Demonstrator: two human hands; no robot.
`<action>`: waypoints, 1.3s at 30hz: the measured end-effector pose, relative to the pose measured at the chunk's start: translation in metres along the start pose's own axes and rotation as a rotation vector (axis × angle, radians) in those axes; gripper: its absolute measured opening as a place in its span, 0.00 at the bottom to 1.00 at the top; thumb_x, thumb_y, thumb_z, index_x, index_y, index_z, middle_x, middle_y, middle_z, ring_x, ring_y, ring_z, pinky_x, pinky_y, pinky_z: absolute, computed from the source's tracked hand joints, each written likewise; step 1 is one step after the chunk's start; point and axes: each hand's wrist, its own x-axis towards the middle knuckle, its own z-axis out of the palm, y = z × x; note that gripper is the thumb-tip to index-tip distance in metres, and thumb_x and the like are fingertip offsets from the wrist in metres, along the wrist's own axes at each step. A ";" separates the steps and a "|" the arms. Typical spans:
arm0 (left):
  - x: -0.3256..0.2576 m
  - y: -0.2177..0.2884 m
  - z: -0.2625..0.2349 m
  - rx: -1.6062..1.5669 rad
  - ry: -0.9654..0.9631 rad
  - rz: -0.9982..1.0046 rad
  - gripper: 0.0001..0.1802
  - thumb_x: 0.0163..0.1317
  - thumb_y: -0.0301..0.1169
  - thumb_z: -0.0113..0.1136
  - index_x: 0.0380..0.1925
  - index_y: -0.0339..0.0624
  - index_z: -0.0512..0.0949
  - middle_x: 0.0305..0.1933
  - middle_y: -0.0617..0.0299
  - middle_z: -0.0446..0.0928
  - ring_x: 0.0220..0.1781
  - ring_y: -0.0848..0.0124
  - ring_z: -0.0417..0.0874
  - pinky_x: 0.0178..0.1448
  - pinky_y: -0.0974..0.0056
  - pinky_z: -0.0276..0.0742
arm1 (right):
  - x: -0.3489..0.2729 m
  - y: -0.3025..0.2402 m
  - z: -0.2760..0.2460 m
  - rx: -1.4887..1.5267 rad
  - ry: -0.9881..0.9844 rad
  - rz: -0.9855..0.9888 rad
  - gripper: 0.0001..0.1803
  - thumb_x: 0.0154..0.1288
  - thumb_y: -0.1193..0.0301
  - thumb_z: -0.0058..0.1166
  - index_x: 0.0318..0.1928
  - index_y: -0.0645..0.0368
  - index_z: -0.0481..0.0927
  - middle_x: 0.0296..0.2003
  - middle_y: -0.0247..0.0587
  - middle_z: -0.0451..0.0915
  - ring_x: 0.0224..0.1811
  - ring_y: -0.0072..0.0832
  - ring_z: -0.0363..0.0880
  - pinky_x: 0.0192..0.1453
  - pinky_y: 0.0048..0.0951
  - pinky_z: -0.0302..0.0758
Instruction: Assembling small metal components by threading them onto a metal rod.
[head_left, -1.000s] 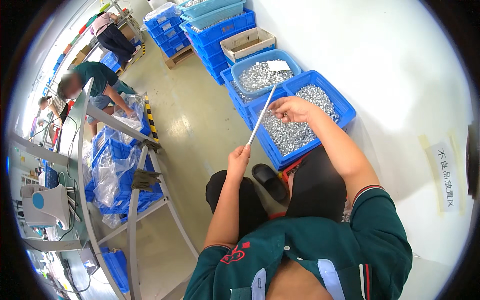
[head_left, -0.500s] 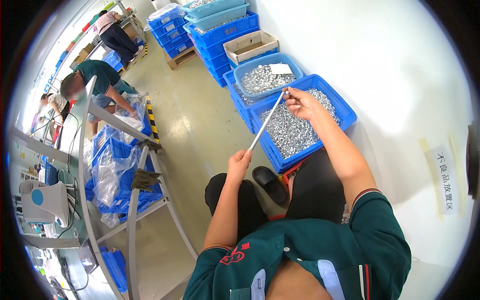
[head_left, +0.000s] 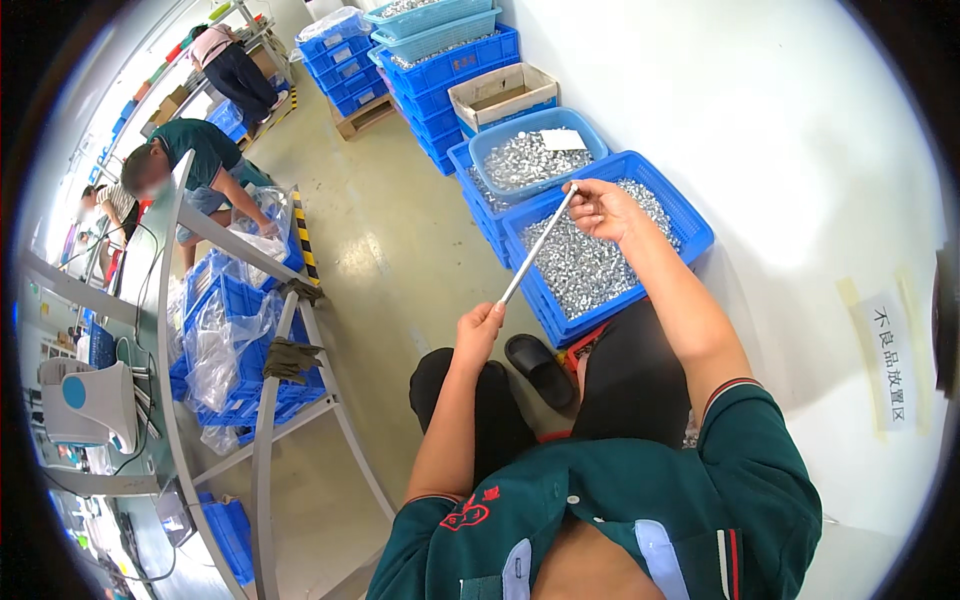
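Observation:
A long, slim silvery rod (head_left: 535, 250) slants up and to the right between my hands. My left hand (head_left: 481, 328) is closed around its lower end, above my left knee. At the upper tip, my right hand (head_left: 605, 210) pinches a small shiny metal part (head_left: 574, 188) against the rod; its exact shape is too small to make out. Below my right hand stands a blue crate (head_left: 690, 240) full of small silvery metal parts (head_left: 585, 270). Just behind it, a lighter blue basket (head_left: 598, 140) holds more such parts, with a white card (head_left: 563, 139) lying on them.
Stacked blue crates (head_left: 430, 120) and an open box (head_left: 540, 78) line the white wall. On the left are a grey metal frame (head_left: 262, 470), blue crates with plastic bags (head_left: 225, 340) and a bending co-worker (head_left: 205, 150). A black slipper (head_left: 538, 365) is by my feet.
The small part in my right fingers has shifted from beside the rod's tip onto it. My right hand has moved down slightly, and my left hand keeps its hold.

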 end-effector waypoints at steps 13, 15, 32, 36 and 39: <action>-0.002 0.011 0.001 -0.146 0.011 -0.087 0.17 0.62 0.42 0.49 0.17 0.46 0.65 0.11 0.77 0.55 0.10 0.86 0.51 0.13 0.76 0.44 | -0.005 0.026 0.036 -0.624 0.084 -0.157 0.21 0.65 0.54 0.41 0.38 0.59 0.75 0.19 0.28 0.61 0.15 0.14 0.53 0.15 0.16 0.46; -0.001 0.012 0.003 -0.167 0.012 -0.099 0.17 0.62 0.42 0.48 0.18 0.47 0.65 0.11 0.77 0.54 0.10 0.86 0.51 0.13 0.76 0.44 | -0.002 0.029 0.033 -0.723 -0.012 -0.024 0.19 0.64 0.56 0.44 0.40 0.59 0.75 0.19 0.29 0.62 0.16 0.15 0.56 0.15 0.15 0.50; 0.001 0.005 0.002 -0.093 0.008 -0.067 0.18 0.62 0.42 0.49 0.17 0.46 0.66 0.11 0.77 0.56 0.11 0.86 0.51 0.13 0.76 0.45 | 0.007 0.006 -0.021 -0.184 0.025 0.021 0.12 0.63 0.66 0.47 0.38 0.64 0.71 0.22 0.33 0.68 0.16 0.14 0.58 0.14 0.11 0.54; -0.002 0.006 -0.001 -0.078 0.012 -0.065 0.18 0.61 0.42 0.49 0.16 0.46 0.66 0.11 0.76 0.56 0.11 0.85 0.52 0.14 0.76 0.45 | 0.006 0.010 -0.006 -0.150 0.133 -0.029 0.11 0.63 0.66 0.47 0.39 0.61 0.72 0.20 0.31 0.66 0.16 0.15 0.58 0.15 0.11 0.54; -0.003 0.006 -0.002 -0.052 0.016 -0.063 0.18 0.61 0.42 0.50 0.16 0.46 0.66 0.11 0.76 0.56 0.11 0.85 0.52 0.15 0.75 0.45 | 0.004 0.010 -0.004 -0.179 0.203 -0.094 0.10 0.62 0.68 0.48 0.40 0.60 0.73 0.22 0.31 0.69 0.17 0.15 0.61 0.15 0.13 0.56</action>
